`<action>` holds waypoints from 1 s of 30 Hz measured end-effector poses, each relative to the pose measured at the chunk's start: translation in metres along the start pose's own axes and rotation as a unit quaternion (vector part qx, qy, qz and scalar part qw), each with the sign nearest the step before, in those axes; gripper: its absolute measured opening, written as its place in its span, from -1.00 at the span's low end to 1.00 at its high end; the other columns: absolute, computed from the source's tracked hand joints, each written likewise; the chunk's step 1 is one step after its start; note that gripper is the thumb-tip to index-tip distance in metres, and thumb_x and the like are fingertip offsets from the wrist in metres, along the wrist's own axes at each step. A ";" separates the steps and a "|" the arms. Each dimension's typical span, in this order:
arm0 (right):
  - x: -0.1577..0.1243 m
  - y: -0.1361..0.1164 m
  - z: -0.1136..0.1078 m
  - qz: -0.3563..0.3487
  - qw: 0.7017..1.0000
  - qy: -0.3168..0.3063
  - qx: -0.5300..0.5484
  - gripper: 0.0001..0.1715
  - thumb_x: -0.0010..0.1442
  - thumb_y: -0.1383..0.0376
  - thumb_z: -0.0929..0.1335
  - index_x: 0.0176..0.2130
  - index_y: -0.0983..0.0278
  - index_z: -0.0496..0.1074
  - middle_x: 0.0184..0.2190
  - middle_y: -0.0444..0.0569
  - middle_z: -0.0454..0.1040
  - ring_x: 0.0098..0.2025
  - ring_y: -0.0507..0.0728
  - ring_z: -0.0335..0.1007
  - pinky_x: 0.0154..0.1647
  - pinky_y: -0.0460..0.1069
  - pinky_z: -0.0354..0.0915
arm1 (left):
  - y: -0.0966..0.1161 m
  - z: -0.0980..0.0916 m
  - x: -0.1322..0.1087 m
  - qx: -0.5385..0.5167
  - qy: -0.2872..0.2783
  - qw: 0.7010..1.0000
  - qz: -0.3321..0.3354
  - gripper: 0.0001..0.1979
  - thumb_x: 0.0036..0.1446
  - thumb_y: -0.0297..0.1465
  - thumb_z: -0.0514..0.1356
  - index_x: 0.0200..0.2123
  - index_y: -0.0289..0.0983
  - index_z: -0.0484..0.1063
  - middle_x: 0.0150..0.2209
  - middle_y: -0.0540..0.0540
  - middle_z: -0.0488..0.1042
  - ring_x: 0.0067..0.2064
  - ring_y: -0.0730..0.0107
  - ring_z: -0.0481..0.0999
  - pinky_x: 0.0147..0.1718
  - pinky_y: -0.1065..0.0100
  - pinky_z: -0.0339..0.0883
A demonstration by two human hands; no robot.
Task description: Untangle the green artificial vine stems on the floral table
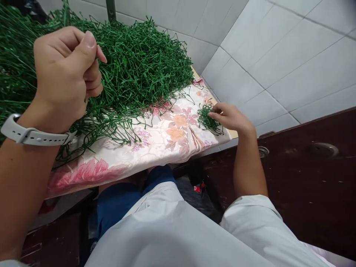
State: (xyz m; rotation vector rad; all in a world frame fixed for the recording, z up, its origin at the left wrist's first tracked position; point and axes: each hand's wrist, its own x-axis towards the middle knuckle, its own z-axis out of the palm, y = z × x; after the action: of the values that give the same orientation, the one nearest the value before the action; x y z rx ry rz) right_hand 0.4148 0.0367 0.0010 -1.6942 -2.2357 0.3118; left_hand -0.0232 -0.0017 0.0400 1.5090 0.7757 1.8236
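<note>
My left hand [69, 66], with a pale watch strap at the wrist, is raised over a big heap of thin green artificial stems [144, 63]. Its fingers are curled in and the thumb presses against them; whatever they may hold is hidden. At the right end of the table, my right hand [229, 116] has its thumb and fingers bent together at the edge of a small bunch of green stems [207, 118]. The fingertips touch this bunch, which lies on the flowered cloth [178, 131] apart from the big heap.
The cloth covers a narrow table against a tiled wall [267, 55]. A dark wooden panel [300, 178] with round metal fittings stands to the right. A dark upright post [110, 10] rises behind the heap. My knees [119, 200] are at the table's front edge.
</note>
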 end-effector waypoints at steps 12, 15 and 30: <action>-0.011 -0.066 -0.006 -0.075 0.993 0.057 -0.073 -0.47 0.32 -0.07 0.45 0.05 0.26 0.54 0.06 0.29 0.52 0.11 0.47 0.45 0.12 0.34 0.36 | -0.005 0.000 -0.001 -0.036 0.008 0.999 0.017 -0.62 0.03 -0.16 0.52 -0.57 -0.20 0.46 -0.77 0.18 -0.08 -0.77 0.68 -0.30 -0.80 0.28 -0.62; -0.008 -0.121 0.037 -0.246 0.969 -0.017 -0.004 -0.69 0.44 0.09 0.37 -0.01 0.25 0.53 0.01 0.19 0.55 0.07 0.35 0.47 0.14 0.24 0.37 | -0.007 0.001 0.000 -0.040 0.005 0.999 0.020 -0.58 0.01 -0.09 0.52 -0.58 -0.21 0.46 -0.77 0.19 -0.07 -0.78 0.67 -0.28 -0.83 0.28 -0.58; 0.021 -0.188 0.120 -0.294 0.947 -0.072 -0.107 -0.77 0.48 0.38 0.17 -0.06 0.32 0.39 -0.10 0.22 0.48 -0.08 0.30 0.33 -0.07 0.12 0.23 | -0.006 -0.003 0.003 -0.049 0.043 0.997 0.029 -0.49 -0.23 0.02 0.60 -0.62 -0.20 0.46 -0.79 0.19 -0.09 -0.80 0.66 -0.30 -0.87 0.28 -0.58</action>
State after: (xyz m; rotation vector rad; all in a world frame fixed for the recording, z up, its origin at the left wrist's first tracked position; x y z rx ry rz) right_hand 0.1971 0.0075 -0.0400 -1.0273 -2.8354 0.0479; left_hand -0.0255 0.0041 0.0362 1.4124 0.6778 1.9510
